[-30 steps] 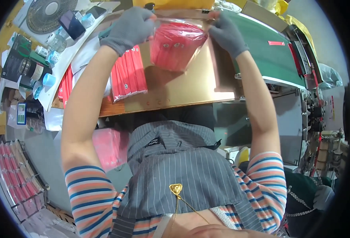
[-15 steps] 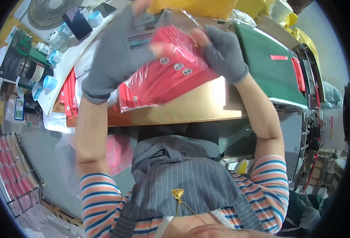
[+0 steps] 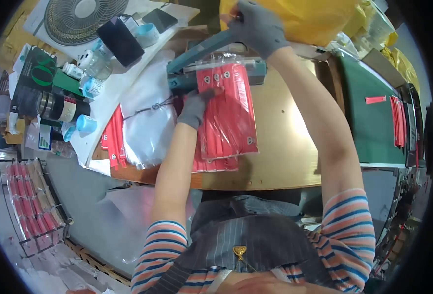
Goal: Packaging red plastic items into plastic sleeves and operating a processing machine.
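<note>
Clutter fills the table's (image 3: pixel 280 171) nine-o'clock side: a fan (image 3: pixel 81 17), bottles, a knotted white plastic bag (image 3: pixel 150 122). Just right of that bag, the left hand (image 3: pixel 197 105) (grey-gloved) presses flat-fingered on a clear packet of red strips (image 3: pixel 229 115), whose top edge lies in the teal heat sealer (image 3: pixel 216 63). Toward twelve o'clock, the right hand (image 3: pixel 258 27) grips the sealer's raised lever arm (image 3: pixel 204 49), fingers curled around it. Loose red strips (image 3: pixel 398 120) lie at three o'clock on a green surface.
</note>
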`<state>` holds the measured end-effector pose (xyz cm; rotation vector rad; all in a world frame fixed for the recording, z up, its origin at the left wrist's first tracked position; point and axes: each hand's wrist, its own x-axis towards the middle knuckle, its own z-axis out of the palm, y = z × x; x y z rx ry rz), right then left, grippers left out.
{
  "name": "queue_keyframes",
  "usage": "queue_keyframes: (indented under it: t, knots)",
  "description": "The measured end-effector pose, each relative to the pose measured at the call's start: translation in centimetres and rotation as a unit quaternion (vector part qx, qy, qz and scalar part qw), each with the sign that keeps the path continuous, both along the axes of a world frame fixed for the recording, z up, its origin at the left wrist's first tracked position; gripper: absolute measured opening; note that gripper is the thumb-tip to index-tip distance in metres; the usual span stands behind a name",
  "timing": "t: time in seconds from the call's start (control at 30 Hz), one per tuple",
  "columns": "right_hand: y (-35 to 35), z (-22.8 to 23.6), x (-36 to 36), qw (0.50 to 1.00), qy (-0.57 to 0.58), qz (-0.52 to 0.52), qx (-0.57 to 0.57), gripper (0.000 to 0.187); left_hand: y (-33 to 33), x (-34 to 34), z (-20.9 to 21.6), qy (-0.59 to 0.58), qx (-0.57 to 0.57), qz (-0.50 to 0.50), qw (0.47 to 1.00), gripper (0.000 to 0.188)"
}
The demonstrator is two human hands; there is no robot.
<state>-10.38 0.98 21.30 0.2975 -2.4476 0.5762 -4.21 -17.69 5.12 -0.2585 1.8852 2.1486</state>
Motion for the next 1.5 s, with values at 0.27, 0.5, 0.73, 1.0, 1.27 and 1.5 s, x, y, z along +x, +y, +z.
queue_keyframes:
  t: [0.27,0.5,0.73,1.0,1.27,1.5]
  knots:
    - [5.1,-11.1,-2.1,0.988,-0.079,-0.124,0.052,0.019,0.9,0.0,2.9,0.027,-0.084,-0.029,0.996,0.048]
    - [4.5,-11.6,-2.7,0.988,-0.094,-0.118,0.033,0.015,0.8,0.3,3.9,0.037,-0.097,-0.036,0.994,0.043]
    - [4.3,-10.0,-0.2,0.979,-0.132,-0.080,-0.136,0.049,-0.5,0.1,2.1,0.010,-0.090,-0.018,0.996,0.037]
    - [-3.2,-16.6,17.2,0.915,-0.301,-0.001,-0.268,0.101,-2.2,8.1,-0.7,0.212,-0.538,0.095,0.810,0.061]
    - [-5.2,-12.9,25.3,0.492,-0.530,0.272,-0.635,0.063,-7.1,19.5,0.6,-0.009,0.131,0.050,0.990,0.042]
    - [-19.4,-1.3,25.7,0.506,-0.517,0.481,-0.496,0.061,-22.8,37.1,13.1,0.163,-0.348,0.404,0.830,0.044]
